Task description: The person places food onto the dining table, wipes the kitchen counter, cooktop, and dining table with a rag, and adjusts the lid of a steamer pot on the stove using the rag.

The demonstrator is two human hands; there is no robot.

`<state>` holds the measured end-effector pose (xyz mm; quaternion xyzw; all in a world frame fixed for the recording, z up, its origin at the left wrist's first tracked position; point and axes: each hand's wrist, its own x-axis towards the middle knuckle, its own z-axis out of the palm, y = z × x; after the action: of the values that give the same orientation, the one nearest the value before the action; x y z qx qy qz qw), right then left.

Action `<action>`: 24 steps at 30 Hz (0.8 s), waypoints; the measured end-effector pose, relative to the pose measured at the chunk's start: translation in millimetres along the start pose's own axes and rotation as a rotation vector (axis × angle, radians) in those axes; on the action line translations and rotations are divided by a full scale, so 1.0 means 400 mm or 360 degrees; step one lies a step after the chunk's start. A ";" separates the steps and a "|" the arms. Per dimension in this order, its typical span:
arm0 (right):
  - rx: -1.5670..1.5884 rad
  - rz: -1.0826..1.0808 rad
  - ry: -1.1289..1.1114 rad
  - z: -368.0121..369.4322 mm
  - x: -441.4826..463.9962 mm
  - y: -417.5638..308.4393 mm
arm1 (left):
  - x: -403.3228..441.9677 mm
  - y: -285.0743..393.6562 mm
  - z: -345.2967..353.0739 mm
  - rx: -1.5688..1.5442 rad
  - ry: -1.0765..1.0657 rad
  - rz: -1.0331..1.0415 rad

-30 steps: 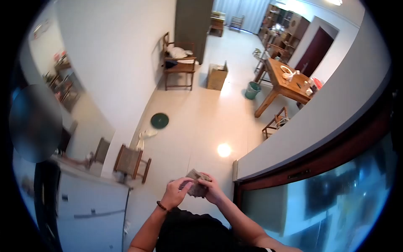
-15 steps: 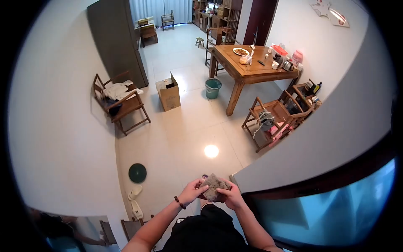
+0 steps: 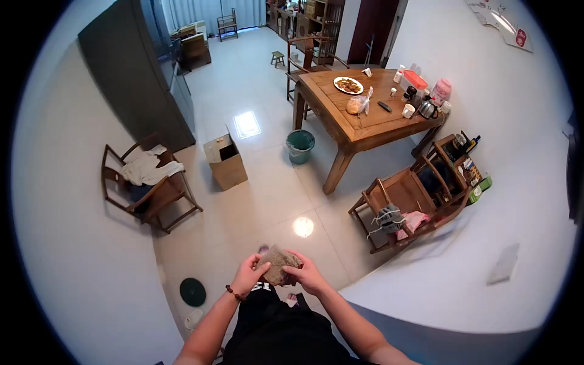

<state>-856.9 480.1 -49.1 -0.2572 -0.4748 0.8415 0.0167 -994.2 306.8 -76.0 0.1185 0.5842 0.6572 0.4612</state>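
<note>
Between my two hands is a folded brown-grey cloth (image 3: 278, 265), held in front of my body at the bottom of the head view. My left hand (image 3: 248, 274), with a beaded bracelet at the wrist, grips its left side with the thumb on top. On the right edge, my right hand (image 3: 308, 277) pinches the cloth, thumb also on top. The fingers beneath the cloth are partly hidden.
A wooden table (image 3: 328, 109) bears a plate of food (image 3: 348, 85), cups and a kettle. Before it stand a green bucket (image 3: 300, 147) and a cardboard box (image 3: 228, 170). Wooden chairs stand left (image 3: 152, 182) and right (image 3: 395, 194). A round green object (image 3: 193, 292) lies lower left.
I have moved forward, so the table, bucket and box appear nearer. The doorway at lower right has left the view. Both hands keep hold of the cloth, whose folds have shifted.
</note>
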 end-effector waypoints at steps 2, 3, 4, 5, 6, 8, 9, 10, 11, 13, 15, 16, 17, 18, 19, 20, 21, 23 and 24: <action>-0.0075 0.0029 0.0048 -0.053 0.149 -0.064 | 0.173 0.033 -0.018 0.0116 -0.0088 0.0084; -0.0158 0.0036 0.0082 -0.067 0.220 -0.110 | 0.263 0.065 -0.023 0.0116 -0.0122 0.0083; -0.0123 -0.0007 0.0160 -0.059 0.274 -0.169 | 0.348 0.104 -0.024 0.0145 -0.0184 0.0029; -0.0123 -0.0022 0.0191 -0.076 0.332 -0.211 | 0.433 0.142 -0.022 0.0176 -0.0247 -0.0025; -0.0237 -0.0051 0.0282 -0.111 0.387 -0.249 | 0.537 0.114 -0.028 0.0261 -0.0269 0.0084; -0.0350 -0.0130 0.0405 -0.175 0.503 -0.340 | 0.699 0.218 -0.004 0.0127 -0.0388 -0.0014; -0.0359 -0.0136 0.0423 -0.195 0.547 -0.400 | 0.785 0.272 0.018 0.0001 -0.0488 -0.0118; -0.0228 -0.0158 0.0551 -0.217 0.581 -0.463 | 0.876 0.326 0.054 -0.0005 -0.0508 -0.0115; -0.0070 -0.0164 0.0670 -0.233 0.608 -0.505 | 0.952 0.379 0.080 0.0027 -0.0567 -0.0137; 0.0200 -0.0361 0.0747 -0.314 0.713 -0.576 | 1.104 0.467 0.118 0.0114 -0.0677 -0.0181; 0.0390 -0.0397 0.0895 -0.351 0.784 -0.633 | 1.227 0.511 0.157 0.0140 -0.0690 -0.0241; 0.0419 -0.0391 0.0900 -0.378 0.823 -0.663 | 1.288 0.528 0.173 0.0143 -0.0704 -0.0280; 0.0482 -0.0372 0.0926 -0.408 0.862 -0.697 | 1.356 0.539 0.186 0.0164 -0.0702 -0.0301; 0.0529 -0.0353 0.0932 -0.447 0.909 -0.740 | 1.430 0.558 0.208 0.0198 -0.0670 -0.0278; 0.0542 -0.0347 0.0917 -0.480 0.957 -0.780 | 1.496 0.576 0.227 0.0232 -0.0638 -0.0255; 0.0644 -0.0391 0.0859 -0.510 1.006 -0.819 | 1.552 0.591 0.244 0.0247 -0.0607 -0.0273; 0.0747 -0.0434 0.0801 -0.540 1.054 -0.856 | 1.609 0.605 0.262 0.0259 -0.0590 -0.0275; 0.0842 -0.0486 0.0777 -0.642 1.169 -0.917 | 1.742 0.618 0.289 0.0150 -0.0423 -0.0223; 0.0766 -0.0518 0.0677 -0.718 1.224 -0.953 | 1.826 0.637 0.314 0.0084 -0.0394 -0.0263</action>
<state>-1235.2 1049.5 -64.9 -0.3364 -0.2836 0.8431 0.3092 -1425.3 960.8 -96.0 0.1620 0.5477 0.5819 0.5789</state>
